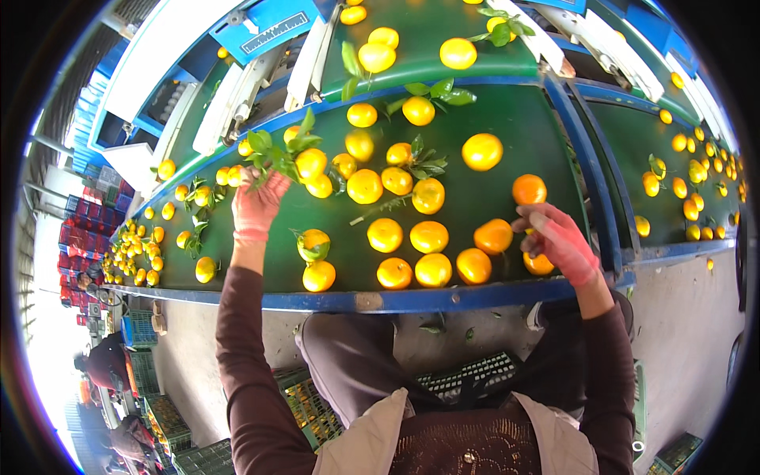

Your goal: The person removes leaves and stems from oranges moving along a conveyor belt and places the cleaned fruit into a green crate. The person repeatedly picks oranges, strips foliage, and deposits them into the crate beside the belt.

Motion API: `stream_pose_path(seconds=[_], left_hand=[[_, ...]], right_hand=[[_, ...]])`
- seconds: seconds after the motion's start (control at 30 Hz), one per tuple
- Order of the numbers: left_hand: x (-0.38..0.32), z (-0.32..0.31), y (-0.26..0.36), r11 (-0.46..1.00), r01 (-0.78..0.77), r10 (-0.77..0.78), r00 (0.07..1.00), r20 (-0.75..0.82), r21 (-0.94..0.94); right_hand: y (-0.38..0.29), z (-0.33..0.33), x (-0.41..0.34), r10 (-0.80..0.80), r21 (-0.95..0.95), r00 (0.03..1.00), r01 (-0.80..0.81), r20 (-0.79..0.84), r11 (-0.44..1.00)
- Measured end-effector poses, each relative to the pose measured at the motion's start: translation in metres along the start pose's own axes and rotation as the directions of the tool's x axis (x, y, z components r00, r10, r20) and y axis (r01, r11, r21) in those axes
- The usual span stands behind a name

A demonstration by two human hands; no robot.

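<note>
My left hand [259, 205], in a pink glove, has its fingers on a leafy sprig [279, 151] of mandarins at the left of the green conveyor belt [350, 217]. Leaves hide part of those fingertips. Mandarins [311, 164] sit against the leaves. At the right edge of the belt, my right hand [555, 237], also gloved, has its fingers apart and nothing visible in them. One mandarin [529, 189] lies just beyond its fingertips and another mandarin [537, 264] is partly under it. Several loose mandarins [429, 237] lie between my hands, some with leaves.
A blue metal rail [415, 301] runs along the belt's near edge. Another belt [617, 148] with mandarins lies right, beyond a blue divider [585, 160]. Plastic crates [309, 407] stand on the floor by my legs. People [107, 365] are at far left.
</note>
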State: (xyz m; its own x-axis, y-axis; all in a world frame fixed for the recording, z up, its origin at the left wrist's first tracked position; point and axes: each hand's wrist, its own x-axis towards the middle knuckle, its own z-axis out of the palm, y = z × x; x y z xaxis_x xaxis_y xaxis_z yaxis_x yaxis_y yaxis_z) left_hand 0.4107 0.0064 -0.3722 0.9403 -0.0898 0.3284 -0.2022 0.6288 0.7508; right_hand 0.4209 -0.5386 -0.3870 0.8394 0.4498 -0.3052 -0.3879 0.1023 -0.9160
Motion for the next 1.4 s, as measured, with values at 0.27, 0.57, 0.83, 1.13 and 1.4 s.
stream_pose_path(seconds=[0.27, 0.57, 0.83, 1.13, 1.4], left_hand=[[-0.057, 0.208, -0.107, 0.992, 0.129, -0.129, 0.992, 0.001, -0.010], [-0.065, 0.246, -0.162, 0.940, 0.208, -0.178, 0.975, -0.131, 0.269], [-0.082, 0.179, -0.167, 0.849, 0.348, -0.172, 0.893, -0.415, 0.397], [-0.031, 0.180, -0.194, 0.438, 0.062, 0.197, 0.967, -0.164, 0.897], [0.071, 0.152, -0.246, -0.138, 0.166, 0.111, 0.982, -0.151, 0.976]], right_hand=[[0.022, 0.054, -0.006, -0.013, 0.397, 0.927, -0.147, 0.374, 0.906], [0.004, -0.045, 0.004, -0.347, 0.866, 0.936, 0.126, 0.057, 0.484], [-0.021, -0.164, -0.012, -0.383, 0.645, 0.743, 0.668, -0.549, 0.370], [-0.011, -0.079, 0.011, -0.138, 0.451, 0.951, 0.255, -0.277, 0.855], [0.000, -0.051, 0.027, -0.103, 0.240, 0.982, 0.140, -0.161, 0.961]])
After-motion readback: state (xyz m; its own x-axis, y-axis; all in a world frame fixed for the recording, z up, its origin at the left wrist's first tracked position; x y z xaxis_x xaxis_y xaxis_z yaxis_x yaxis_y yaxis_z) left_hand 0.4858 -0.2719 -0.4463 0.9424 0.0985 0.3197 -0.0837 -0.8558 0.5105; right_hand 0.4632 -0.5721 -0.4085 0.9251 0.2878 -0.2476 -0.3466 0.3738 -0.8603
